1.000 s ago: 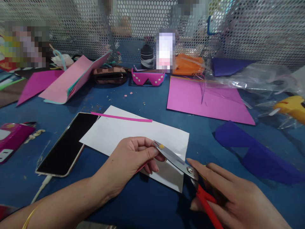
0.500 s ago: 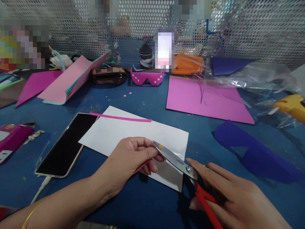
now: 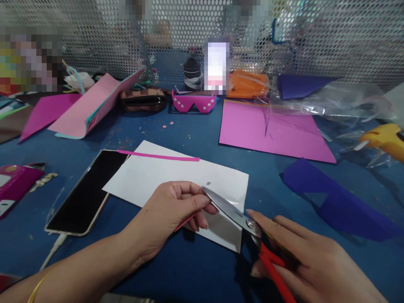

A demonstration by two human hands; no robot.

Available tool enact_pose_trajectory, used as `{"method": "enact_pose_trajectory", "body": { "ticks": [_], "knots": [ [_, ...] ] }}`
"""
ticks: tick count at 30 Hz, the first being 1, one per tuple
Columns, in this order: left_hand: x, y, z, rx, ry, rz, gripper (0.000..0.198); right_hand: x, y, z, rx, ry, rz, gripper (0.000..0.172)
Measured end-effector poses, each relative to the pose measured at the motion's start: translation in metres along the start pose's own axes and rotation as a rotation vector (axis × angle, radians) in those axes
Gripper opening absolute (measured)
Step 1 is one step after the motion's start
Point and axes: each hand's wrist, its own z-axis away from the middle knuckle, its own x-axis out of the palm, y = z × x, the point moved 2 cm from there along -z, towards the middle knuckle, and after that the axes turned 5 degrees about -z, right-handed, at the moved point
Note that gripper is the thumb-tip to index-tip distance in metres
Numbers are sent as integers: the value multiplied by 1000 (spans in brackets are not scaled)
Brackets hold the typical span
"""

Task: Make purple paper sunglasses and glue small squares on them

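Observation:
My right hand [image 3: 299,248] is wrapped round the red handle of a pair of scissors [image 3: 232,210], whose blades look closed and point left. Their tips touch the fingertips of my left hand [image 3: 181,206]. Thumb and fingers of that hand pinch a thin reddish strip [image 3: 184,221]; most of it is hidden in the palm. Both hands are over a white sheet of paper [image 3: 164,174]. Across the sheet's far edge lies a bright pink strip [image 3: 158,156]. Just above the scissor tips shows a tiny dark speck [image 3: 208,183], too small to name.
A charging phone [image 3: 85,195] lies left of the paper. Beyond are pink paper glasses [image 3: 194,103], a glasses case [image 3: 143,101] and a pink sheet [image 3: 271,130]. On the right are a dark blue cut-out [image 3: 344,206] and a yellow glue gun [image 3: 385,139]. Perforated metal [image 3: 179,25] closes the back.
A small yellow bit at the scissor tips is gone from there, and a dark speck shows slightly above them. Both hands stay nearly in place; the view has shifted slightly.

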Motion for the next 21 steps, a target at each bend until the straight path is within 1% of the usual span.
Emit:
{"method": "enact_pose_trajectory", "body": {
  "ticks": [3,6,10,16,21],
  "knots": [
    [0,1,0,11,10,-47,16,-1,-2,-1,13,18,-26,55],
    [0,3,1,38,36,-89,18,-4,1,2,43,75,-44,56],
    [-1,3,0,76,68,-62,17,-7,8,8,97,131,-8,59],
    [-1,2,0,77,52,0,10,-8,2,4,75,129,-2,61],
    [-1,3,1,110,80,-13,17,-6,0,1,56,123,7,64]
  ]
}}
